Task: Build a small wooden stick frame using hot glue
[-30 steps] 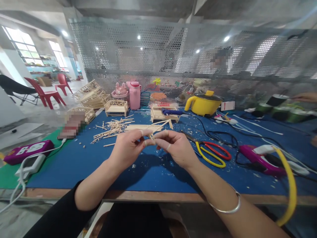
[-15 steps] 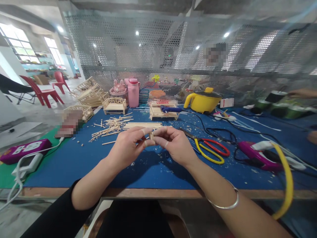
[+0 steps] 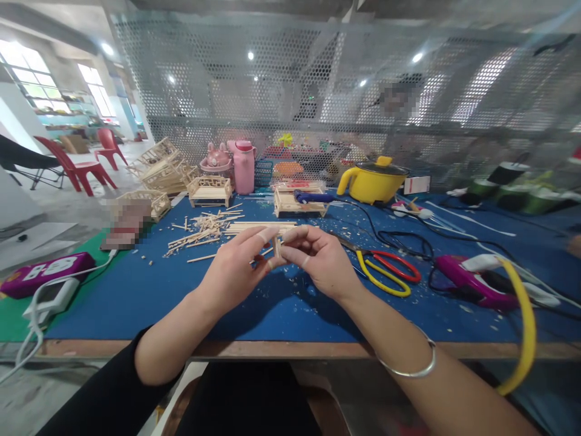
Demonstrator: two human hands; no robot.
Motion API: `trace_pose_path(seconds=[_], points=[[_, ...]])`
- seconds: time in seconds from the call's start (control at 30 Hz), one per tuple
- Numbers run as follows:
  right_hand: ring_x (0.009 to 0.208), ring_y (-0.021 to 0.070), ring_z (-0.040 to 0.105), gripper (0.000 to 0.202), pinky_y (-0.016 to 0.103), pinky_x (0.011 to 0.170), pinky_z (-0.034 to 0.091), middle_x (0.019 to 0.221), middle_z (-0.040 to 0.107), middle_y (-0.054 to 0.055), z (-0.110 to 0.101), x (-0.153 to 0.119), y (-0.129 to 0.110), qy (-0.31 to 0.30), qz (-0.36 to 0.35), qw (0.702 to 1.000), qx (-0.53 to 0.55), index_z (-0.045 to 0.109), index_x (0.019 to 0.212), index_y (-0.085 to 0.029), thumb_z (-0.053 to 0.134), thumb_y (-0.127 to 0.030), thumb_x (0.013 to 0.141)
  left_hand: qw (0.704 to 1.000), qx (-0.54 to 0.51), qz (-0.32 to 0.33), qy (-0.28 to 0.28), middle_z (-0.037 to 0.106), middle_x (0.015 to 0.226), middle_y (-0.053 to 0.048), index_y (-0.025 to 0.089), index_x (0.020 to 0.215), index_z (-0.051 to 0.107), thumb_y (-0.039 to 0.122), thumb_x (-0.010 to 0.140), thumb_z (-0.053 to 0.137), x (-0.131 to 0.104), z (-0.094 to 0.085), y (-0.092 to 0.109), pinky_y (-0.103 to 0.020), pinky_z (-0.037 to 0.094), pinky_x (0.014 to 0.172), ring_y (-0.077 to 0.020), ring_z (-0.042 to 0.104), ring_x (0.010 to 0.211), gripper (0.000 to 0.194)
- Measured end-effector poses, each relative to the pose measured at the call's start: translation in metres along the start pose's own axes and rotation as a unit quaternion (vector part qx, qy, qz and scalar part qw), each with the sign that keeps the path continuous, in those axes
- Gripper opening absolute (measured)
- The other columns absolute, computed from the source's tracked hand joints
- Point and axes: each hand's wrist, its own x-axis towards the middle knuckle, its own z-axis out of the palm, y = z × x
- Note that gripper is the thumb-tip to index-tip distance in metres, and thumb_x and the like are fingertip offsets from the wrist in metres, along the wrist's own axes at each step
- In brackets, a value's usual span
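My left hand (image 3: pixel 231 269) and my right hand (image 3: pixel 329 266) meet over the blue table mat. Between their fingertips they pinch a small piece of pale wooden sticks (image 3: pixel 277 247), held roughly upright and partly covered by the fingers. Pale wrappings show on several fingers. Just beyond my hands lies a row of wooden sticks (image 3: pixel 258 227), with a loose heap of short sticks (image 3: pixel 204 233) to its left. A blue glue gun (image 3: pixel 315 198) rests on a miniature wooden bed (image 3: pixel 290 209). Scissors (image 3: pixel 390 272) with red and yellow handles lie right of my right hand.
Another miniature bed (image 3: pixel 209 192), a pink jug (image 3: pixel 244 169) and a yellow electric pot (image 3: pixel 374 181) stand along the back, before a perforated metal screen (image 3: pixel 272 109). Black cables (image 3: pixel 399 242) cross the right side. Purple power strips (image 3: pixel 49 275) lie at both sides. A phone (image 3: pixel 127 224) is at left.
The fingers of my left hand have spread a little, thumb and index farther apart. More of the small wooden piece shows, and it stands more upright. The view has shifted slightly.
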Motion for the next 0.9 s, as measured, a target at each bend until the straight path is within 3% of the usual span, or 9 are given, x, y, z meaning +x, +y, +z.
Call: trace_pose_path(seconds=[0.23,0.4,0.6,0.77,0.9], points=[[0.066,0.0135,0.064,0.022,0.032,0.067,0.057,0.072,0.065,-0.003,0.004,-0.002,-0.003,-0.004,-0.032,0.999,0.01,0.061,0.079,-0.02,0.077,-0.028,0.066,0.998,0.042,0.042,-0.001,0.065,0.114,-0.009,0.017,0.117,0.056,0.024,0.085,0.06,0.001,-0.002,0.0,-0.025,0.057,0.079,-0.0168,0.065,0.099,0.032],[0.065,0.0138,0.065,0.017,0.03,0.066,0.055,0.073,0.067,-0.002,0.005,-0.004,-0.002,-0.001,-0.066,0.997,-0.036,0.06,0.08,-0.02,0.073,-0.026,0.071,0.996,0.074,0.05,0.006,0.065,0.113,-0.008,0.018,0.115,0.056,0.024,0.086,0.058,0.0,-0.002,0.002,-0.024,0.057,0.078,-0.0142,0.067,0.092,0.03],[0.065,0.0148,0.065,0.017,0.029,0.062,0.051,0.073,0.07,0.0,0.003,-0.01,0.001,0.013,-0.112,0.983,-0.142,0.056,0.096,-0.021,0.063,-0.027,0.082,0.992,0.103,0.061,0.043,0.068,0.104,-0.007,0.017,0.11,0.057,0.028,0.084,0.06,0.001,-0.002,0.002,-0.023,0.056,0.076,-0.0144,0.068,0.086,0.029],[0.065,0.0146,0.064,0.01,0.028,0.058,0.05,0.083,0.071,0.003,0.004,-0.015,-0.001,0.022,-0.16,0.969,-0.186,0.055,0.093,-0.022,0.057,-0.027,0.085,0.991,0.108,0.056,0.061,0.068,0.101,-0.007,0.017,0.11,0.057,0.029,0.083,0.062,0.001,-0.003,0.003,-0.022,0.056,0.073,-0.0131,0.068,0.08,0.03],[0.061,0.0142,0.061,0.005,0.027,0.052,0.047,0.074,0.067,0.001,0.004,-0.017,-0.002,0.066,-0.191,0.953,-0.226,0.055,0.087,-0.023,0.057,-0.027,0.085,0.992,0.102,0.054,0.057,0.068,0.102,-0.007,0.018,0.111,0.057,0.032,0.084,0.061,0.0,-0.003,0.003,-0.021,0.057,0.068,-0.0116,0.067,0.074,0.031]])
